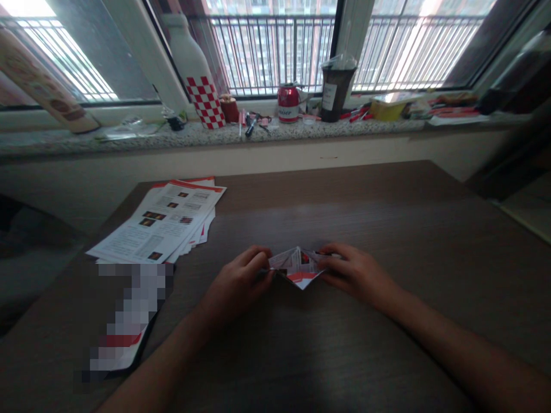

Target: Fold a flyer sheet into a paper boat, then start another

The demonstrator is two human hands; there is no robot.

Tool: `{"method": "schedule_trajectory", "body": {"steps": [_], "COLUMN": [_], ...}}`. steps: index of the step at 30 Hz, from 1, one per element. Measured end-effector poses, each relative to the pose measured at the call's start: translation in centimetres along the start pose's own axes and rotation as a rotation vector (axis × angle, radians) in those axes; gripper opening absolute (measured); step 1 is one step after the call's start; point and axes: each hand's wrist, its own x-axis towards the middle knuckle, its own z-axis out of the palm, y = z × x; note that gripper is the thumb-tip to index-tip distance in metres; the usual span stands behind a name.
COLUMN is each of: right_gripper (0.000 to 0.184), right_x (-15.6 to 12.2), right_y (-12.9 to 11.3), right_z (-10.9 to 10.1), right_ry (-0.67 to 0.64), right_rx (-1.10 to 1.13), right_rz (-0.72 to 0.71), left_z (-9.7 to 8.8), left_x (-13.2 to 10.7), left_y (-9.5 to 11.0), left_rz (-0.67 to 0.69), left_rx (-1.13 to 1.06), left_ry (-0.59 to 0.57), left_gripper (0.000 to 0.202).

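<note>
A small folded piece of printed paper (301,269), white with red bands and tiny pictures, is held over the middle of the brown table (344,350). It has a pointed, diamond-like shape, with one corner toward me and a peak at the far side. My left hand (241,281) pinches its left end between thumb and fingers. At the right end, my right hand (355,272) grips the paper, fingers over the far side and thumb nearer me. Both end corners are partly hidden by my fingers.
Printed sheets (167,221) lie in a loose stack at the table's left, with a pixelated item (133,327) nearer me. Along the granite windowsill (284,133) stand a checkered bottle (202,86), a red can (288,103), a lidded dark cup (336,89) and small clutter.
</note>
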Motion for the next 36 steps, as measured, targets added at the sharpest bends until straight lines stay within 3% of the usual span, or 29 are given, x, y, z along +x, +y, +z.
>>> {"method": "schedule_trajectory", "body": {"steps": [5,8,16,24,31,36], "right_gripper": [0.014,0.014,0.011,0.011,0.011,0.009], "right_x": [0.3,0.4,0.3,0.6,0.8,0.8], "right_y": [-0.6,-0.8,-0.4,0.3,0.6,0.6], "right_z": [-0.2,-0.2,0.3,0.5,1.1,1.3], "right_ry": [-0.042,-0.054,-0.035,-0.004,0.054,0.08], "right_rx": [-0.025,-0.033,0.131,0.276,0.284,0.298], "right_rz": [-0.012,-0.014,0.02,0.067,0.161,0.214], "left_z": [-0.1,0.2,1.2,2.1,1.6,1.6], "left_x": [0.3,0.4,0.6,0.3,0.9,0.9], "left_y": [1.5,2.0,1.2,0.6,1.5,1.5], "left_rz": [0.226,0.278,0.136,-0.014,-0.102,-0.219], "left_rx": [0.261,0.297,0.188,-0.003,-0.014,-0.122], "left_ry": [-0.024,-0.053,0.004,0.026,0.006,0.039], "left_gripper": [0.032,0.026,0.001,0.006,0.002,0.012]}}
